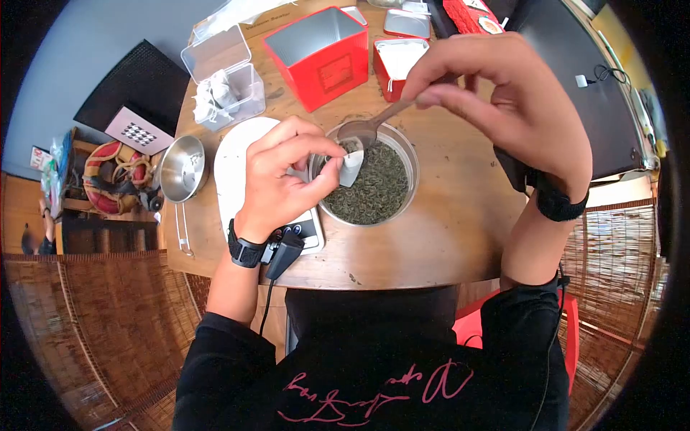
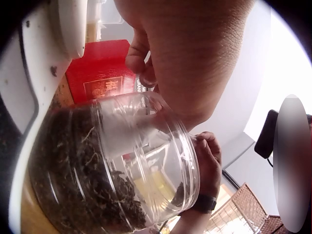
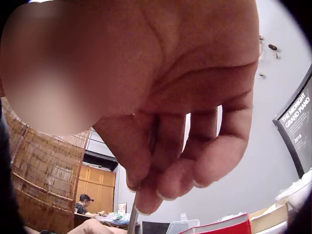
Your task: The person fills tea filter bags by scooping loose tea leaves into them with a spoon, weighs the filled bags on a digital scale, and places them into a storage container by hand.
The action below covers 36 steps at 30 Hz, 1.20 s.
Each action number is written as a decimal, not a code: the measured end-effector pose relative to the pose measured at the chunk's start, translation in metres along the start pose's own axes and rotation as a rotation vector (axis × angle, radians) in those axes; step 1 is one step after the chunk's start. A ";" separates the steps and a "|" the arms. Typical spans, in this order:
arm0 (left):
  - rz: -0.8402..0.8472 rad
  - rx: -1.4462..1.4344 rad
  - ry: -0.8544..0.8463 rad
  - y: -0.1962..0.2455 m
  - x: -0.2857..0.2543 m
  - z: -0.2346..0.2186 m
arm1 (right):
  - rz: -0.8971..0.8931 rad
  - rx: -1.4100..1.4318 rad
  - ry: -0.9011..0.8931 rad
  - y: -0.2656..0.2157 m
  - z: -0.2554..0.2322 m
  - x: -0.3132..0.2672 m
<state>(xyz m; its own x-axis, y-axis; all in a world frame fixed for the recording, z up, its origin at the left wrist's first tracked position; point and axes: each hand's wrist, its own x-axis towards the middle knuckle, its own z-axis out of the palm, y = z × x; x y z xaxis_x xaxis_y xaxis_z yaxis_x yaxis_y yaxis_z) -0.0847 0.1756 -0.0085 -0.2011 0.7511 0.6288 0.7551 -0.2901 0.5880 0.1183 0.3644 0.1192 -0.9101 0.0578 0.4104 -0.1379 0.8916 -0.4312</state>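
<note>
A clear round jar (image 1: 411,188) of dark dried tea leaves (image 1: 377,185) stands on the wooden table. Over its opening my left hand (image 1: 291,169) pinches a small white tea bag (image 1: 350,171) between thumb and fingertips. My right hand (image 1: 514,108) grips the handle of a brown spoon (image 1: 365,131), its bowl tilted down right at the bag's mouth. In the left wrist view the tea bag (image 2: 119,131) shows through the jar's wall (image 2: 187,161), down inside the rim. The spoon's thin handle (image 3: 132,217) runs between thumb and fingers in the right wrist view.
Left of the jar lies a white scale (image 1: 233,158), and beyond it a metal bowl (image 1: 183,169). Behind stand a clear box (image 1: 251,90) of filled white bags, a large open red tin (image 1: 323,68) and a smaller red tin (image 1: 392,79) with white contents.
</note>
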 end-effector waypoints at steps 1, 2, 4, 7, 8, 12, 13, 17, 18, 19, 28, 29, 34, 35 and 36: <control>-0.001 -0.012 -0.008 0.001 -0.001 0.000 | 0.001 0.006 0.000 0.000 0.001 0.000; 0.004 -0.007 -0.002 0.000 -0.002 0.001 | 0.001 0.009 -0.007 0.000 -0.001 0.001; -0.027 -0.012 -0.012 0.000 -0.003 0.000 | 0.027 -0.027 0.010 -0.001 -0.009 0.000; -0.046 -0.040 0.006 0.003 0.001 0.002 | 0.044 0.010 0.021 -0.003 -0.013 -0.004; -0.043 -0.071 0.018 0.003 0.001 0.003 | 0.057 0.020 0.030 -0.001 -0.013 -0.004; -0.110 -0.096 -0.035 0.001 0.000 0.000 | 0.039 0.100 0.016 0.008 -0.015 -0.009; -0.142 -0.113 -0.047 0.002 0.000 0.000 | 0.073 0.147 -0.017 0.006 -0.015 -0.009; -0.041 -0.116 0.022 -0.008 -0.001 0.002 | 0.149 0.229 -0.073 0.009 -0.003 -0.008; -0.022 -0.088 0.043 -0.008 -0.002 0.002 | 0.239 0.232 -0.108 0.002 0.001 -0.003; 0.016 -0.082 0.052 -0.010 -0.001 0.001 | 0.326 0.233 -0.144 -0.005 0.005 0.002; 0.052 -0.092 0.092 0.007 0.006 -0.004 | 0.171 -0.004 -0.075 -0.008 0.038 0.017; 0.066 -0.101 0.107 0.003 0.004 0.000 | 0.267 0.108 -0.206 0.014 0.043 0.015; 0.027 -0.077 0.057 0.006 0.003 -0.003 | 0.124 0.078 -0.107 0.014 0.056 0.014; 0.035 -0.078 0.056 0.006 0.004 -0.005 | 0.127 0.086 -0.131 0.014 0.055 0.017; 0.028 -0.077 0.055 0.006 0.003 -0.005 | 0.134 0.101 -0.156 0.014 0.057 0.017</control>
<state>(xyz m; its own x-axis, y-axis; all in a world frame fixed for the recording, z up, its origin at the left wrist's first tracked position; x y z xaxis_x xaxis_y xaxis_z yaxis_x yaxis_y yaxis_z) -0.0835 0.1728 -0.0007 -0.2165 0.7088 0.6714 0.7111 -0.3567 0.6059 0.0783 0.3528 0.0744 -0.9712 0.0959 0.2183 -0.0427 0.8308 -0.5550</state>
